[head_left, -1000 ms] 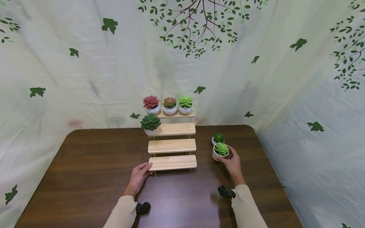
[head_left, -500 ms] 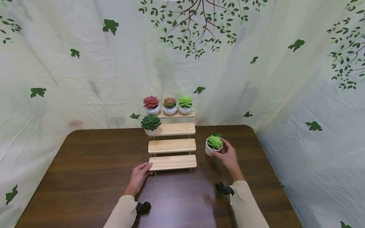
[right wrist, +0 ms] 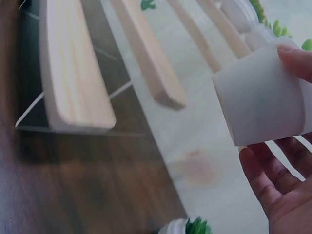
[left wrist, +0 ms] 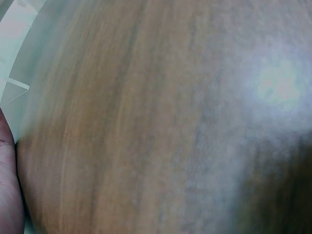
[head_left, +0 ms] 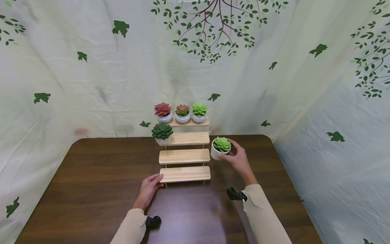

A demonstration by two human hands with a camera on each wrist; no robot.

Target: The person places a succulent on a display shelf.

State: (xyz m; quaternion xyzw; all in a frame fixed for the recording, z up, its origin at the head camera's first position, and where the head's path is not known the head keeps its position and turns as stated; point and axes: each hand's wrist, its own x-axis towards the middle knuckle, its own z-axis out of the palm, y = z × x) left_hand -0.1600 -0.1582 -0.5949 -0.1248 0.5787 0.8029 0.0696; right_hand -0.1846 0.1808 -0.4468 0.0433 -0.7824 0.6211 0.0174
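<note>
My right hand (head_left: 239, 157) grips a bright green succulent in a white pot (head_left: 215, 151), raised beside the right end of a wooden tiered plant stand (head_left: 184, 156). In the right wrist view, thumb and fingers wrap the white pot (right wrist: 265, 97), its plain side showing. My left hand (head_left: 148, 189) pinches the left end of the stand's lowest shelf (head_left: 186, 174), thumb over the edge. Only a strip of that hand (left wrist: 9, 190) shows in the left wrist view. A dark green potted succulent (head_left: 162, 131) sits at the left of the second shelf from the top.
On the top shelf (head_left: 189, 124) stand a red succulent (head_left: 163, 110), a reddish-green one (head_left: 182, 112) and a light green one (head_left: 199, 111). Another small green succulent (right wrist: 197, 226) stands on the table, hidden behind my right hand in the head view. A printed cloth (head_left: 137, 74) hangs behind the brown table (head_left: 100, 179).
My right hand has carried the bright green succulent up and left, from beside the other small succulent towards the stand. My left hand has stayed at the lowest shelf.
</note>
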